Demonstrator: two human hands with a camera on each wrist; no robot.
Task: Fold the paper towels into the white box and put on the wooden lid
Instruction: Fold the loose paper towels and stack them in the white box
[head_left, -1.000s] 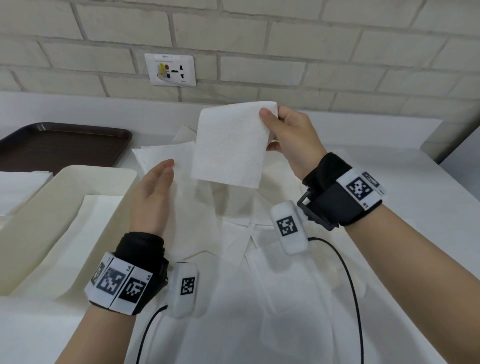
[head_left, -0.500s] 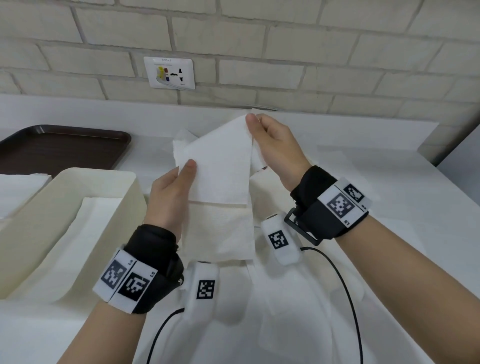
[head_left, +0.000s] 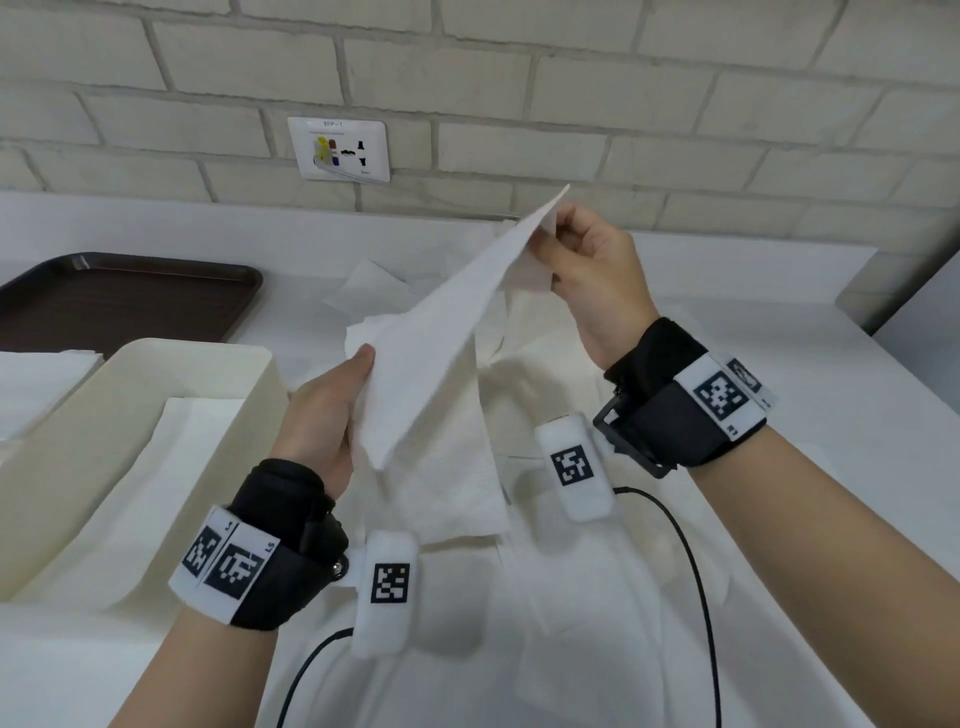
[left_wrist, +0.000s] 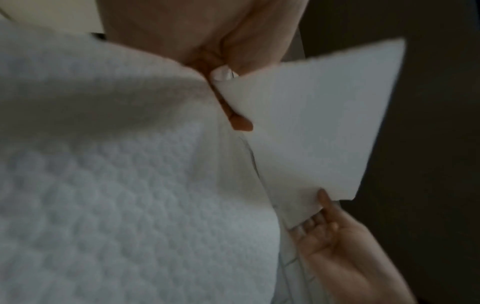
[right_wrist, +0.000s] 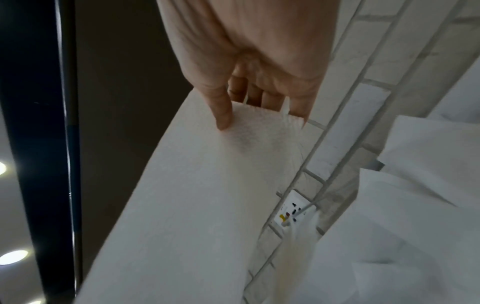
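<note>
A white paper towel (head_left: 441, 332) is held in the air over the table, stretched slantwise between both hands. My right hand (head_left: 582, 260) pinches its upper far corner (right_wrist: 259, 123) between thumb and fingers. My left hand (head_left: 332, 405) pinches its lower near edge (left_wrist: 226, 86). The white box (head_left: 156, 467) stands open at the left with a flat towel (head_left: 130, 499) lying inside it. Several more loose towels (head_left: 519, 571) lie spread on the table under my hands. No wooden lid is in view.
A dark brown tray (head_left: 119, 296) sits at the back left. A stack of white paper (head_left: 36, 384) lies left of the box. A brick wall with a socket plate (head_left: 340, 148) runs along the back. Black cables (head_left: 696, 597) trail from my wrists.
The left hand rose from beside the towel and took hold of its lower edge. The right hand turned the towel from hanging flat to stretched slantwise between both hands.
</note>
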